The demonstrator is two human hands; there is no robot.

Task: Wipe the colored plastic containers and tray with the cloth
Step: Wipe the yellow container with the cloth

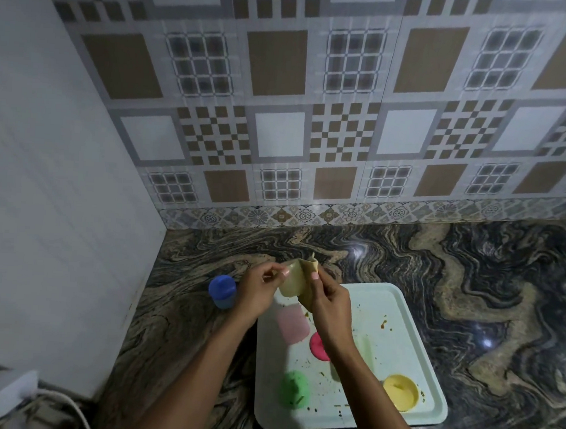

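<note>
I hold a pale yellow container [292, 282] up in front of me, above the far left corner of the tray [410, 332]. My left hand [258, 290] pinches its left side, fingers [280, 273] closed on it, and my right hand [328, 300] has its fingers closed on the cloth [308, 281], which is folded against the container's right side. The container's long axis runs roughly up and down, slightly tilted, so I judge the wipe will run along that side with the cloth hand moving while the left hand steadies it. The other pieces lie below and nearer to me on the tray: a pink container [293, 323] just beneath my hands, a red lid [317, 345] partly hidden by my right forearm, a green container [293, 389] near the front edge, and a yellow container [401, 391] at the front right corner. Crumbs and brown smears dot the tray, so it is not yet wiped. A blue container [222, 291] stands off the tray on the marbled surface [468, 273], just beyond my left hand, which is the nearer one to it.
</note>
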